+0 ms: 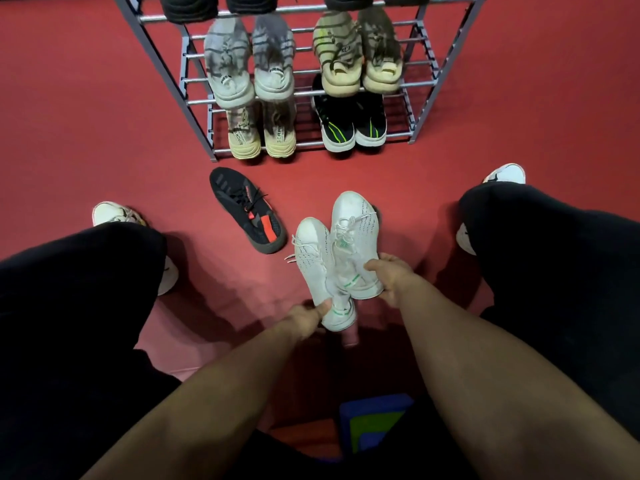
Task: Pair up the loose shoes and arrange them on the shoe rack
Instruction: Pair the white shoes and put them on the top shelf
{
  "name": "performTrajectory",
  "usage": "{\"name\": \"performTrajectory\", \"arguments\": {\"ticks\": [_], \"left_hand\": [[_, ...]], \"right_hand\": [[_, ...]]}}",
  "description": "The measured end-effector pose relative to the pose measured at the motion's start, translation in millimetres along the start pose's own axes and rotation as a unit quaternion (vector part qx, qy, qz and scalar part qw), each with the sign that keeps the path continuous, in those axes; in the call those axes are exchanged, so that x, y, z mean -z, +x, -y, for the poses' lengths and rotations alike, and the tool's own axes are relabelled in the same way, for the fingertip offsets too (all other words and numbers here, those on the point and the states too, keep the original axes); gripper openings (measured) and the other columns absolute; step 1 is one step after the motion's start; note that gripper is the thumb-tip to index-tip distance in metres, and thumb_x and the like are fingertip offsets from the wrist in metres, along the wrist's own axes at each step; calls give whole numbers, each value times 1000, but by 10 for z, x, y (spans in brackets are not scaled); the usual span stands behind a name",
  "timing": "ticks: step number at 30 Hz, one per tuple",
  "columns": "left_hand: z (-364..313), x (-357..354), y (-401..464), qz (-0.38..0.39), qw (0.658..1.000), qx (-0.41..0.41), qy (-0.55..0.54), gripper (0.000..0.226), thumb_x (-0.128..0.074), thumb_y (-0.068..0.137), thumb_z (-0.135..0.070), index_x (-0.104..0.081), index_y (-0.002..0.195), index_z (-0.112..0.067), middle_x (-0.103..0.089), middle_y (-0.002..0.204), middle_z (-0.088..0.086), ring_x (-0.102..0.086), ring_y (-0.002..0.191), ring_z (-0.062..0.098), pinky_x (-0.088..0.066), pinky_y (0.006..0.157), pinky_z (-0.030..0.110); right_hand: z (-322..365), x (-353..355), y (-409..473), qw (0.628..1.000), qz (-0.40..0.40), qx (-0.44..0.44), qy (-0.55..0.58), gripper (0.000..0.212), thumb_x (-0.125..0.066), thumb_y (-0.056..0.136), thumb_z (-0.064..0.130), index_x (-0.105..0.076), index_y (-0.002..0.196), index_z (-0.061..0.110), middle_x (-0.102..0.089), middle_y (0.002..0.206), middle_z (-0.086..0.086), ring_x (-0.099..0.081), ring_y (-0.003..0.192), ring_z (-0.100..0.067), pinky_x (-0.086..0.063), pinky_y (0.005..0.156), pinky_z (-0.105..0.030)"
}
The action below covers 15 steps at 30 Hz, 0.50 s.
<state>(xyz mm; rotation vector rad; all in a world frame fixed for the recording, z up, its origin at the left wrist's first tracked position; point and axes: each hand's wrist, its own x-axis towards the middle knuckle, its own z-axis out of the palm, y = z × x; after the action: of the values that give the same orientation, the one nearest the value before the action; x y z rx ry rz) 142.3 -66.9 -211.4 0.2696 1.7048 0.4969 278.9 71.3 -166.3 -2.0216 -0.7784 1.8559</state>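
Two white knit sneakers with green heel tabs are held side by side above the red floor, toes pointing at the rack. My left hand [306, 318] grips the heel of the left white sneaker [313, 261]. My right hand [391, 277] grips the heel of the right white sneaker [353, 233]. A single black sneaker [247, 209] with an orange patch lies loose on the floor, left of the white pair. The grey metal shoe rack [199, 102] stands ahead, with pairs on its shelves.
On the rack sit a grey-white pair [249, 60], a beige pair [360, 50], a tan pair [259, 133] and a black pair with green stripes [351, 123]; dark shoes line the top shelf. My knees in black trousers flank the scene. A blue-green object [375, 422] lies below.
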Motion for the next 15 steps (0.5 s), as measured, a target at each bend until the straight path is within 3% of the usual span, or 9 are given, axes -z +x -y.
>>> {"name": "performTrajectory", "arguments": {"ticks": [3, 6, 9, 12, 15], "left_hand": [[-42, 30, -41, -11, 999, -16, -34, 31, -71, 84, -39, -69, 86, -8, -64, 68, 8, -50, 55, 18, -48, 61, 33], [-128, 131, -73, 45, 994, 25, -95, 31, -68, 86, -41, -58, 68, -17, -40, 45, -2, -35, 45, 10, -48, 52, 24], [-287, 244, -166, 58, 986, 37, -152, 30, -65, 85, -47, -54, 72, -23, -43, 52, -6, -35, 48, 5, -40, 50, 16], [-509, 389, -354, 21, 963, 10, -268, 16, -69, 84, -37, -58, 88, -26, -55, 70, -8, -47, 58, 2, -40, 44, 11], [-731, 610, -591, 6, 943, -39, -329, 15, -70, 84, -31, -65, 93, -21, -62, 69, -8, -50, 65, 3, -44, 42, 12]], "right_hand": [[52, 8, -111, 999, 38, -3, 8, 50, -57, 83, -8, -55, 128, 14, -68, 113, -9, -65, 74, -18, -56, 56, -26], [114, 6, -182, 998, 55, -12, 16, 54, -57, 83, -3, -52, 131, 20, -69, 118, -5, -66, 80, -17, -53, 59, -28], [219, -37, -262, 997, 58, -15, 46, 54, -61, 84, 8, -51, 133, 28, -68, 118, -2, -66, 96, -21, -53, 65, -34], [392, -103, -405, 993, 82, 4, 88, 44, -61, 89, 14, -52, 129, 29, -68, 108, 0, -65, 95, -20, -54, 68, -34], [575, -184, -537, 986, 131, 26, 102, 45, -59, 90, 15, -55, 133, 26, -69, 111, 1, -67, 93, -17, -56, 67, -32]]}}
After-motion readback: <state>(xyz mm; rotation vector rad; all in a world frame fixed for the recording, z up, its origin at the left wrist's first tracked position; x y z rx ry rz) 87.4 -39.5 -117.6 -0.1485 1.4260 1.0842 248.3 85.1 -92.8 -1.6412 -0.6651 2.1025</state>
